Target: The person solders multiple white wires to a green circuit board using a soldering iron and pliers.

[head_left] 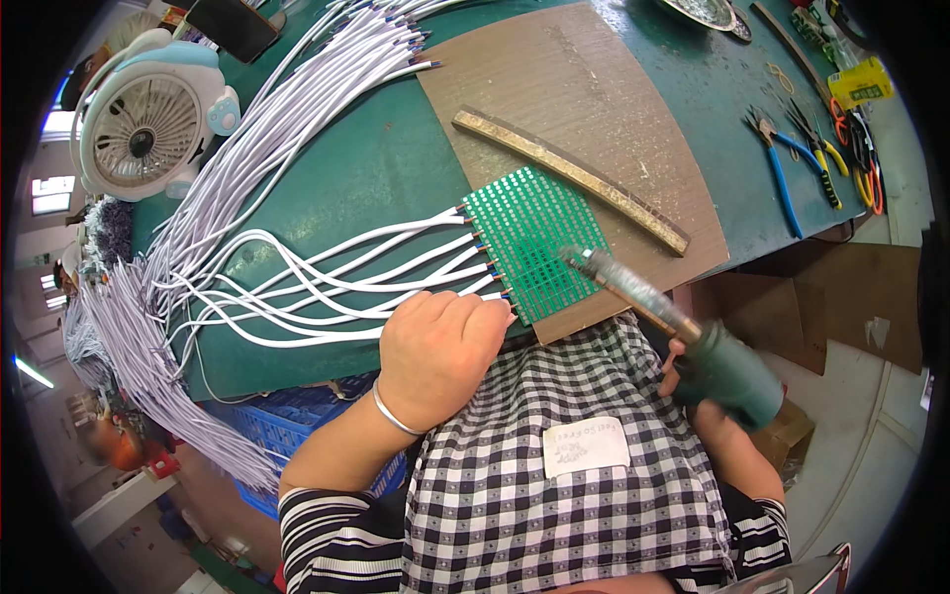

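A green circuit board (529,223) with rows of pale pads lies on a brown board. Several white cables (346,238) run to its left edge, their thin coloured wire ends touching that edge. My left hand (440,346) is closed at the board's lower left corner, around the end of the lowest white cable; the fingertips are mostly hidden. In my right hand (683,381) is a hot-air gun (737,376) with a thick dark green body and a metal barrel, slightly blurred. Its tip is over the board's right part; whether it touches I cannot tell.
A wooden strip (574,178) lies across the brown board (534,69). A thick bundle of white cables (297,89) hangs over the green table's left side. A small fan (148,134) stands at far left. Pliers (782,168) and scissors (866,158) lie at right; a blue crate (267,426) sits below.
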A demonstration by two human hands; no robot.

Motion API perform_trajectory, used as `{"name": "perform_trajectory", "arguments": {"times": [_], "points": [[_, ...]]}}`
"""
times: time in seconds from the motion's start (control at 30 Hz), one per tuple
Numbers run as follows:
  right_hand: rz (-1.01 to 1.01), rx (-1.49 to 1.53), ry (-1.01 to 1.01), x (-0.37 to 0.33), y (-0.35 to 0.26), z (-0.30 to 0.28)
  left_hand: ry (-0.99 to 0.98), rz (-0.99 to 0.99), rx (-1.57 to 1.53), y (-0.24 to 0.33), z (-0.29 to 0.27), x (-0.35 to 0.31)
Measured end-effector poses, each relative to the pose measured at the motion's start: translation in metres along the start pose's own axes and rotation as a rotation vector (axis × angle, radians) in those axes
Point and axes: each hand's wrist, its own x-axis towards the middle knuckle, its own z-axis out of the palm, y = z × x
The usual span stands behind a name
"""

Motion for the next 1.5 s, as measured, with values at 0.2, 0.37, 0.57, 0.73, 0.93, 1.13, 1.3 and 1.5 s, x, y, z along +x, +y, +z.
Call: {"name": "perform_trajectory", "arguments": {"times": [0.2, 0.37, 0.57, 0.73, 0.93, 1.13, 1.3, 1.5], "points": [[-0.084, -0.264, -0.195, 0.004, -0.009, -0.004, 0.031, 0.047, 0.041, -0.002, 0.003, 0.001], [0.025, -0.447, -0.207, -0.004, -0.003, -0.007, 0.026, 0.061, 0.042, 0.0, 0.001, 0.004], [-0.018, -0.664, -0.22, 0.0, -0.007, 0.001, -0.014, 0.07, 0.065, 0.0, -0.002, 0.005], [-0.062, -0.511, -0.261, 0.001, 0.0, -0.003, -0.11, 0.027, 0.028, -0.001, -0.006, 0.003], [-0.199, -0.644, -0.273, 0.0, 0.003, -0.002, -0.13, 0.031, 0.014, -0.001, -0.008, 0.006], [-0.333, -0.721, -0.188, 0.006, -0.004, 0.005, -0.162, 0.021, 0.015, -0.002, -0.009, 0.007], [-0.468, -0.911, -0.166, 0.008, -0.008, 0.005, -0.195, 0.015, 0.013, -0.002, -0.011, 0.009], [-0.419, -0.781, -0.136, -0.006, 0.028, -0.004, -0.212, 0.015, 0.0, -0.003, -0.011, 0.011]]}}
